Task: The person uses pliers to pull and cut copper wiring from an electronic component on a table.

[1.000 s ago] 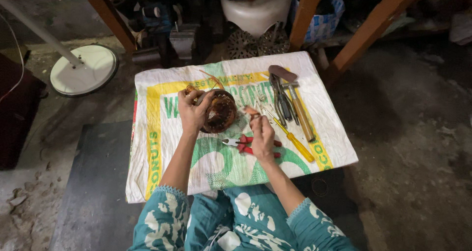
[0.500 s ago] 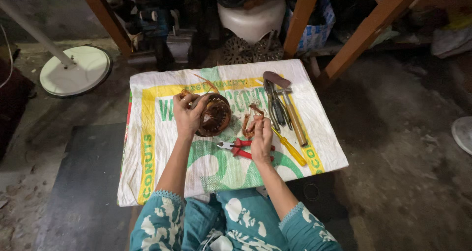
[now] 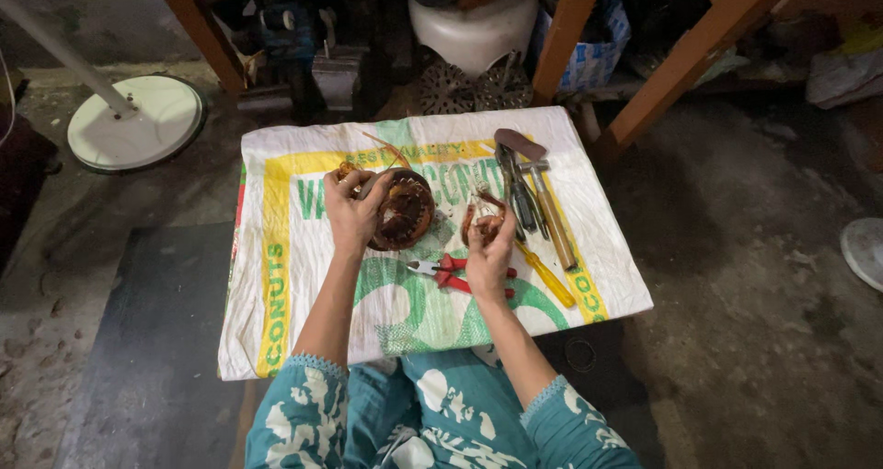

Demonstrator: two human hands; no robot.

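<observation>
**coilfan:** So the left hand (image 3: 354,213) is wrapped around the round brown motor stator with copper windings (image 3: 402,211), holding it tipped up on the white woven sack with yellow and green print (image 3: 303,340). The right hand (image 3: 487,253) is pinched shut on a loose tangle of reddish copper wire (image 3: 482,219), just beside the stator.

**benchrat:** Main risk I see is that wire. It's thin and springy-looking, so a hard tug could snap it or nick a finger, I'd guess.

**coilfan:** Yeah, and the stator is only steadied by one hand. If that grip slackens it could roll onto the red-handled pliers (image 3: 455,274) lying right under the wrists.

**benchrat:** Also the yellow-handled screwdriver (image 3: 544,274) and the wooden-handled hammer (image 3: 543,193) sit near the right elbow's sweep. Easy to knock them off the sack onto the floor.
</observation>
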